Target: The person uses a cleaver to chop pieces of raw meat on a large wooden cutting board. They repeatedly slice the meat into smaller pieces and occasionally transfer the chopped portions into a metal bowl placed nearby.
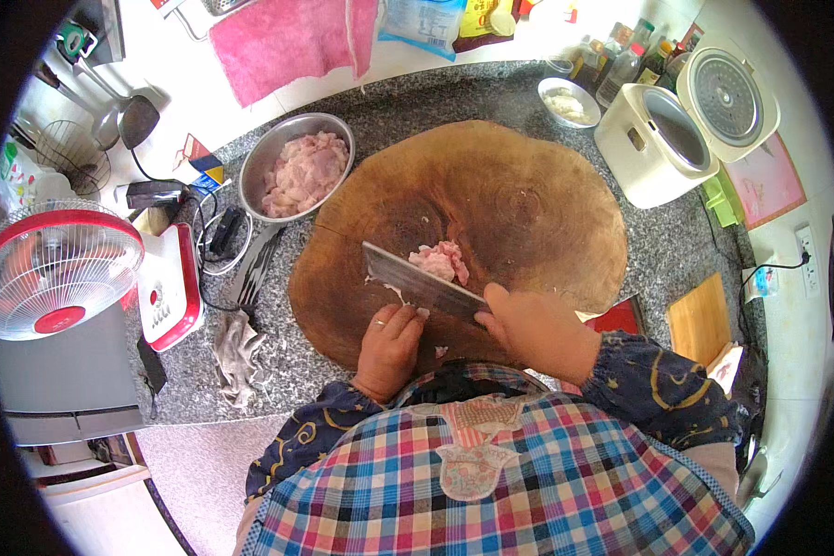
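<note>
My right hand (pixel 535 330) is closed round the handle end of a broad cleaver (pixel 424 283). The blade lies slantwise above a large wooden chopping board (pixel 563 201). Just beyond the blade sits a small heap of cut raw pink meat (pixel 441 262). My left hand (pixel 390 344) rests on the near part of the board, fingers bent beside the blade, with a small pale scrap at the fingertips; whether they grip it is unclear. A metal bowl (pixel 247 186) heaped with raw meat (pixel 306 174) stands at the board's far left.
A fan (pixel 66 271), a crumpled cloth (pixel 238 358) and cables stand or lie on the left. Beyond the board at right are a white bowl (pixel 589 124), bottles (pixel 622 73) and an open rice cooker (pixel 646 156). A small wooden board (pixel 700 320) lies at right.
</note>
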A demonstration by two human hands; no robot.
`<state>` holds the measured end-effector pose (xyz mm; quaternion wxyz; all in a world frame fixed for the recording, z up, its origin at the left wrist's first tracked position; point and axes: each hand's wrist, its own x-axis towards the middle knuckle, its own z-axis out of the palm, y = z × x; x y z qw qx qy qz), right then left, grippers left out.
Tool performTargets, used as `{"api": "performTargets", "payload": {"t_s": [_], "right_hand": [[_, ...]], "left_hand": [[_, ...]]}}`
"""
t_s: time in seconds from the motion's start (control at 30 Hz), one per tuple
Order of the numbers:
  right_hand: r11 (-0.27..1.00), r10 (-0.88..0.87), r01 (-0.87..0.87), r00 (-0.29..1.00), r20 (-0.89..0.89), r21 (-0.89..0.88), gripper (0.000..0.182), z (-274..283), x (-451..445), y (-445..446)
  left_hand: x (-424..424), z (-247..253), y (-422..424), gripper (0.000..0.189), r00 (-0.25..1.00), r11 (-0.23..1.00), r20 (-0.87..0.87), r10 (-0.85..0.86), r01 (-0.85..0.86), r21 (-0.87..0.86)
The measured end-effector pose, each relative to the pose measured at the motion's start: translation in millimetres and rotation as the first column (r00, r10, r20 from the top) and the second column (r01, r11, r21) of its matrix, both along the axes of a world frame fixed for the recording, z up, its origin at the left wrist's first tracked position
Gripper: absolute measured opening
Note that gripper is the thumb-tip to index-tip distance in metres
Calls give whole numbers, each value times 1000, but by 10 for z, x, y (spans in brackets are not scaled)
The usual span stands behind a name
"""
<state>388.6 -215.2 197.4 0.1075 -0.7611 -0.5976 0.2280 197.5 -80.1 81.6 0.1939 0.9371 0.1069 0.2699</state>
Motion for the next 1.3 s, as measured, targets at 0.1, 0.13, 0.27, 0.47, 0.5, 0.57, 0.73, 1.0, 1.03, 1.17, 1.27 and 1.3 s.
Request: {"api": "performTargets", "payload": {"t_s": [0.1,0.13,0.27,0.47,0.5,0.57,0.73,1.0,1.03,1.17,1.27,1.3], "right_hand": [[998,50,-50,999,14,-25,24,33,-15,-101],[999,42,-42,999,3,-16,24,21,-17,-87],[999,28,-27,998,-51,23,24,-111,-113,152],[976,-54,79,991,-127,202,25,-449,-39,365],[964,-100,136,982,-161,228,25,-461,1,357],[978,-103,117,991,-87,172,27,-429,48,262],[1000,-10,10,1000,22,-8,26,47,40,67],[997,-2,8,997,-77,82,26,-245,-163,327],[993,-7,18,996,-88,121,26,-292,-150,417],[943,11,53,982,-190,329,29,-548,80,479],[962,-208,221,973,-97,160,29,-462,234,466],[960,-254,255,967,-19,118,28,-388,315,447]], "left_hand": [[-2,-19,-7,28,1000,1000,-3,6,-6,-26],[5,-10,-16,26,1000,1000,0,5,-5,-28],[20,-42,-6,21,1000,1000,-24,1,-2,-23],[37,-17,12,22,1000,999,0,-5,5,32],[34,-19,12,23,1000,1000,7,-10,10,15],[39,-16,18,23,1000,1000,20,-21,21,-22],[25,1,1,25,1000,1000,-27,-11,11,-15],[46,-31,-14,22,1000,1000,-14,-17,17,5],[46,-41,-5,21,1000,1000,-23,-16,16,1],[64,16,46,20,997,998,-36,-63,63,-10],[152,20,118,24,993,994,-43,-112,112,-15],[217,-4,111,24,996,995,-28,-82,80,-54]]}}
